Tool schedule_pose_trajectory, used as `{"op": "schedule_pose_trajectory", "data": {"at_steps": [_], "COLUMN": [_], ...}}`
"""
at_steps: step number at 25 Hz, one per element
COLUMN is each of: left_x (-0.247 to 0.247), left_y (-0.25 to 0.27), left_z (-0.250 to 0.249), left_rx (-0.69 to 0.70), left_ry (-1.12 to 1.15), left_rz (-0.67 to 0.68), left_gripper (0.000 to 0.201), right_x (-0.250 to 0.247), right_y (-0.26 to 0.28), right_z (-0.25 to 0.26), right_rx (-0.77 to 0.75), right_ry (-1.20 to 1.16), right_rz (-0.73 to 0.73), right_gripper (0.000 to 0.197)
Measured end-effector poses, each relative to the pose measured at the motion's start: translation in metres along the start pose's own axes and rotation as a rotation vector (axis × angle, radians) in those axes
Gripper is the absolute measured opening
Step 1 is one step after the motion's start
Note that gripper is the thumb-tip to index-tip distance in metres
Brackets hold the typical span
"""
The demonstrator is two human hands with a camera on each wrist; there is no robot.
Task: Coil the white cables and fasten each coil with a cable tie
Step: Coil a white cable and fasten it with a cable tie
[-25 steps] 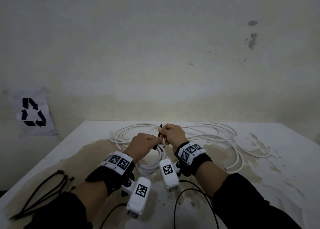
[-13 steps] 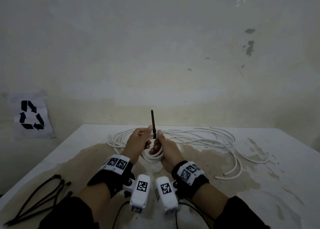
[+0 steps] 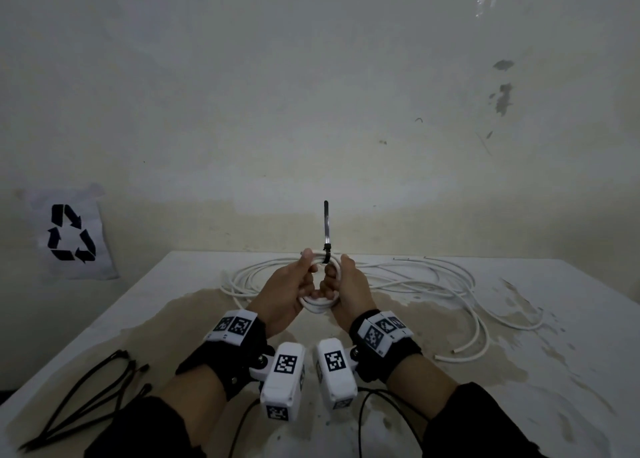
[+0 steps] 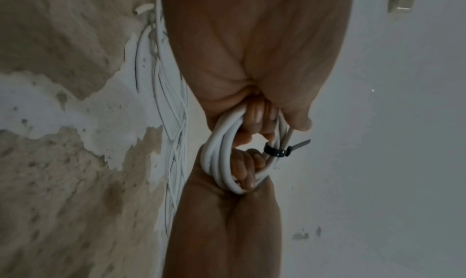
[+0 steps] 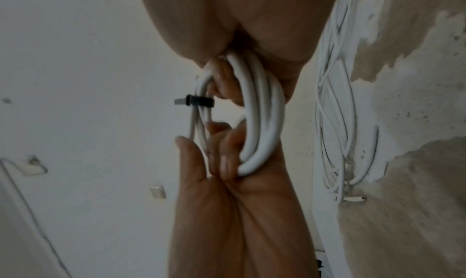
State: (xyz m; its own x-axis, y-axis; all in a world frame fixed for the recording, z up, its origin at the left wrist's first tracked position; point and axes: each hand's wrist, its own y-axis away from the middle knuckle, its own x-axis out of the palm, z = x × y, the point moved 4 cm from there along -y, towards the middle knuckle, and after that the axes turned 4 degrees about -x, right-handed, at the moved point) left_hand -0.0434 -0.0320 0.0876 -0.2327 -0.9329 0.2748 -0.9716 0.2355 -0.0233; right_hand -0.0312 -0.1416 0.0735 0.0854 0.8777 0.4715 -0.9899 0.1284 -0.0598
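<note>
A small coil of white cable (image 3: 320, 303) is held upright between both hands, raised above the surface (image 3: 571, 319). The turns are several, round and closely stacked. A black cable tie (image 3: 326, 250) is cinched around the top of the coil, between the two thumbs; its free tail stands straight up from the locking head.

The left hand (image 3: 284, 293) is curled around the left side of the coil, thumb on top and fingers (image 4: 254, 115) passed through the ring. The right hand (image 3: 349, 289) is curled around the right side in the same manner.

Beyond the hands, loose white cable (image 3: 433, 277) is spread on the surface. Spare black cable ties (image 3: 93, 398) lie left of the left forearm.

Against the frame half a second ago, the coil and hands are seen raised slightly, and the tie's tail is no longer pinched by either hand; both hands are now on the coil alone. One second ago the hands were lower, working at the tie against the coil.
</note>
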Motion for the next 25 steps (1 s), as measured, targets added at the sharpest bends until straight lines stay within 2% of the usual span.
{"op": "schedule_pose_trajectory", "data": {"at_steps": [1, 3, 5, 6, 8, 9, 11, 13, 14, 16, 18, 19, 20, 21, 23, 25], "left_x": [-0.007, -0.023, -0.031, -0.027, -0.012, -0.010, -0.022, -0.034, -0.039, -0.049, -0.064, -0.071, -0.078, -0.084, -0.095, -0.110], "left_y": [-0.004, -0.008, -0.007, -0.005, -0.005, -0.007, -0.012, -0.013, -0.012, -0.006, -0.003, -0.003, -0.005, -0.006, -0.009, -0.013], "left_z": [0.001, 0.001, 0.002, 0.002, 0.009, 0.013, 0.012, 0.010, 0.009, 0.004, 0.001, -0.002, -0.002, -0.004, -0.005, -0.007], "left_rx": [0.005, 0.037, 0.109, 0.127, 0.095, 0.083, 0.094, 0.082, 0.073, 0.062, 0.035, 0.033, 0.037, 0.039, 0.002, -0.053], "left_ry": [-0.013, -0.210, -0.406, -0.453, -0.486, -0.476, -0.405, -0.285, -0.220, -0.116, -0.055, -0.043, -0.052, -0.075, -0.155, -0.196], "left_rz": [-0.018, -0.146, -0.366, -0.376, -0.245, -0.229, -0.301, -0.319, -0.302, -0.289, -0.291, -0.291, -0.297, -0.299, -0.321, -0.384], "left_gripper": [0.040, 0.052, 0.058, 0.058, 0.063, 0.064, 0.045, 0.025, 0.024, 0.027, 0.029, 0.029, 0.030, 0.032, 0.032, 0.030], "right_x": [0.000, -0.001, -0.002, -0.001, 0.009, 0.017, 0.028, 0.029, 0.028, 0.025, 0.031, 0.037, 0.043, 0.052, 0.069, 0.089], "right_y": [0.002, 0.004, 0.005, 0.004, 0.001, 0.002, 0.005, 0.007, 0.006, -0.002, -0.006, -0.006, -0.007, -0.011, -0.019, -0.025], "right_z": [0.001, 0.005, 0.011, 0.011, 0.008, 0.007, 0.008, 0.018, 0.019, 0.008, -0.010, -0.018, -0.021, -0.023, -0.026, -0.028], "right_rx": [0.017, 0.022, -0.082, -0.149, -0.256, -0.312, -0.432, -0.552, -0.551, -0.325, -0.039, 0.033, 0.041, -0.002, -0.159, -0.269], "right_ry": [-0.017, 0.054, 0.333, 0.452, 0.613, 0.718, 0.923, 1.092, 1.150, 1.169, 0.940, 0.817, 0.770, 0.823, 1.080, 1.229], "right_rz": [0.035, 0.088, 0.102, 0.119, 0.202, 0.251, 0.293, 0.171, 0.115, 0.170, 0.301, 0.327, 0.333, 0.330, 0.329, 0.355], "right_gripper": [0.043, 0.040, 0.031, 0.027, 0.020, 0.019, 0.025, 0.024, 0.026, 0.043, 0.045, 0.038, 0.028, 0.023, 0.022, 0.016]}}
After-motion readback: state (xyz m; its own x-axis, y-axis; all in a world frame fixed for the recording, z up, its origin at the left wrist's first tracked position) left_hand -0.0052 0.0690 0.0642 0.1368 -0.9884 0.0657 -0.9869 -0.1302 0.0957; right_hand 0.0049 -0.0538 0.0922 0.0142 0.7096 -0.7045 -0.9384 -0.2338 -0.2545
